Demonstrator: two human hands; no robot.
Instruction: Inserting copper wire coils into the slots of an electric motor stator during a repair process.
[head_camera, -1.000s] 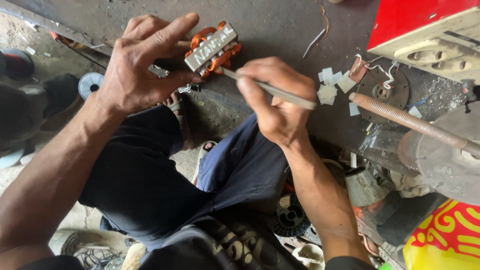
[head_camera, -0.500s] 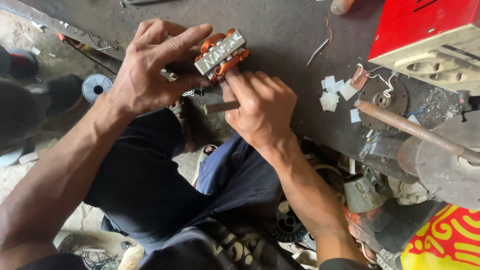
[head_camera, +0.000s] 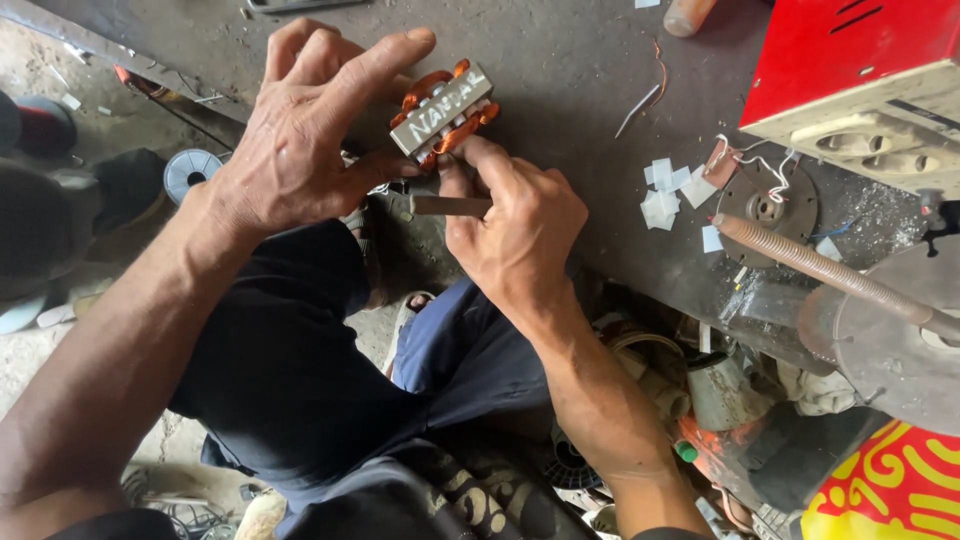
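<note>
At the near edge of the bench, toward its left end, a small wound stator core is held half over the lip: grey laminated block, orange copper coils bulging out both ends. Left hand is clamped over it from the left, forefinger stretched along the top of the block, thumb tucked under, remaining fingers loosely spread above. Right hand is closed on a flat metal tool, pinched between thumb and curled fingers, with its free end poking left beneath the core; fingertips are also touching the lower coil end. Whether the tool tip is actually bearing on the winding cannot be told, since it is hidden by the left thumb.

Step in hand is judged to be dressing or tamping the coil ends on the core, with the core steadied rather than freshly picked up. Next move is judged to call for a firm grip from the left hand, and short controlled pressure from the tool against the copper only, so enamel is not scraped.

Further right on the bench, white paper slips and a dark round plate are lying well apart from the core. A red and cream box is at the far right corner
</note>
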